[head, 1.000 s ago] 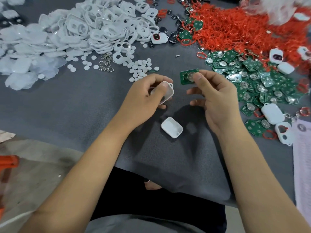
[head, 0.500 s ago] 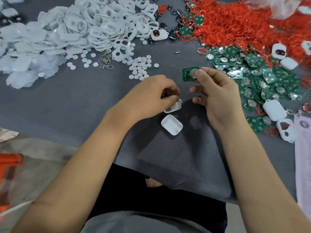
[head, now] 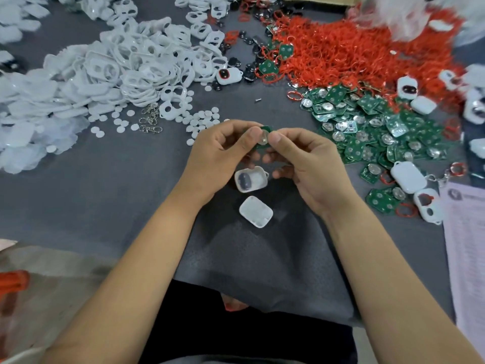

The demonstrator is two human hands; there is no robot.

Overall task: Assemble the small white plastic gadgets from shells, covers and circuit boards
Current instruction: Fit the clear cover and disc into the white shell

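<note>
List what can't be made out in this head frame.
- Circuit board: mostly covered by the thumbs of left hand and right hand.
- Paper sheet: print too small, cut off by right edge.
- Orange object: cut off by left edge.
- Top right: blurred white mass.

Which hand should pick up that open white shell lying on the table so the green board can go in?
Probably the left hand: the open shell lies nearer it, and the right hand also pinches the green board.
</note>
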